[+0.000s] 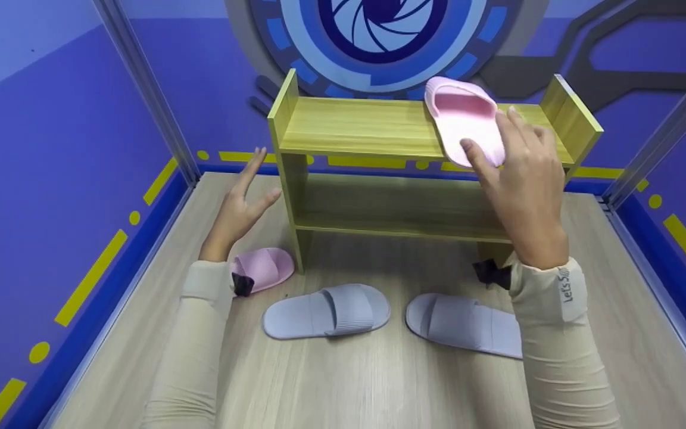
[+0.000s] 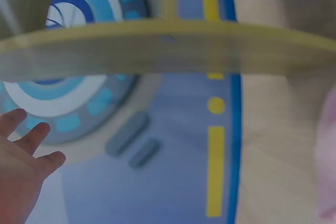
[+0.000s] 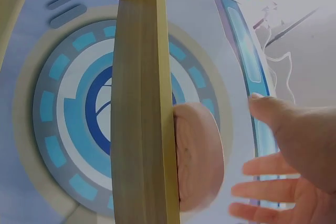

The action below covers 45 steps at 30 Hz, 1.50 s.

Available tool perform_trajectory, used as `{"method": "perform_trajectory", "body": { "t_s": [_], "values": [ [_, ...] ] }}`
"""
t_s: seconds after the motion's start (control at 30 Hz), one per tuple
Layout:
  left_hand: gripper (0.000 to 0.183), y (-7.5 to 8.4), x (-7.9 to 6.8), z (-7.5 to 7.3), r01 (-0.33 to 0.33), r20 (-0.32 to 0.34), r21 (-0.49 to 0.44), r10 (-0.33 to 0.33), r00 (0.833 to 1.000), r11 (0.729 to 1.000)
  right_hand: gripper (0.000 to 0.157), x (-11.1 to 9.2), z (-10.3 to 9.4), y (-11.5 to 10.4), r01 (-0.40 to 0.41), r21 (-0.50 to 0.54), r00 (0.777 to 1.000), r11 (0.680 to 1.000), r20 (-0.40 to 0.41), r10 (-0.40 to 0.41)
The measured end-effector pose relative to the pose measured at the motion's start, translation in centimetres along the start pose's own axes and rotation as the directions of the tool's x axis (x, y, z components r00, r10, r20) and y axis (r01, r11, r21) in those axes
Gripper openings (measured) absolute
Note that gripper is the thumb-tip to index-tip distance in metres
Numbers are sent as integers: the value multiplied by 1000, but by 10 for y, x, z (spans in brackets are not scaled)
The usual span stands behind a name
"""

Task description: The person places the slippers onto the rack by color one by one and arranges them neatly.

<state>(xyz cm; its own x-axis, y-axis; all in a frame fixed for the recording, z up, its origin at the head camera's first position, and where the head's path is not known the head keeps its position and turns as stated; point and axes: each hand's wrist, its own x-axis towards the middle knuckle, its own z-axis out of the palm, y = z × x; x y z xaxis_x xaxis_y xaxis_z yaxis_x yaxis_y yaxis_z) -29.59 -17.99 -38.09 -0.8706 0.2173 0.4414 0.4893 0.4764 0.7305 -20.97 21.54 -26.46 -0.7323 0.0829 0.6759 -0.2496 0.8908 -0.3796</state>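
Grip of the right hand (image 1: 527,173) is spread, with nothing held. Head view: this hand is just beside a pink slipper (image 1: 471,134), which rests on the right part of the wooden rack's top shelf (image 1: 367,125). The left hand (image 1: 237,208), fingers extended and empty, is beside the rack's left panel (image 1: 288,179); a second pink slipper (image 1: 267,268) lies near the panel's foot. Two gray slippers (image 1: 349,310) lie in front. Right wrist view: a gap separates fingers from shelved slipper.

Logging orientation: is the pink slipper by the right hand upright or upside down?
Upright: in the head view, the pink slipper shows its strap arching over the upward-facing footbed.
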Motion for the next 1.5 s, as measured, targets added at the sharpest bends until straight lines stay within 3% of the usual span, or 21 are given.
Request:
{"method": "perform_trajectory", "body": {
  "t_s": [0.23, 0.63, 0.73, 0.93, 1.17, 1.5],
  "values": [
    [81, -29, -17, -5, 81, 60, 104, -88, 994, 991, 53, 4, -11, 23, 94, 68, 991, 993, -98, -87],
    [86, -75, -51, -20, 96, 59, 239, -113, 992, 966, 41, 6, -37, 56, 146, 128, 976, 981, -180, -122],
    [87, -85, -58, -24, 122, 73, 267, -146, 987, 956, 40, 5, -42, 63, 168, 149, 970, 974, -201, -137],
    [84, -102, -77, -29, 207, 120, 315, -255, 960, 926, 39, 7, -42, 92, 201, 192, 961, 961, -227, -156],
    [81, -117, -98, -33, 229, 191, 345, -307, 933, 910, 40, 8, -40, 116, 202, 222, 969, 954, -183, -163],
    [87, -139, -124, -38, 299, 234, 375, -402, 885, 878, 39, -1, -50, 101, 142, 260, 986, 955, -118, -115]
  ]
}}
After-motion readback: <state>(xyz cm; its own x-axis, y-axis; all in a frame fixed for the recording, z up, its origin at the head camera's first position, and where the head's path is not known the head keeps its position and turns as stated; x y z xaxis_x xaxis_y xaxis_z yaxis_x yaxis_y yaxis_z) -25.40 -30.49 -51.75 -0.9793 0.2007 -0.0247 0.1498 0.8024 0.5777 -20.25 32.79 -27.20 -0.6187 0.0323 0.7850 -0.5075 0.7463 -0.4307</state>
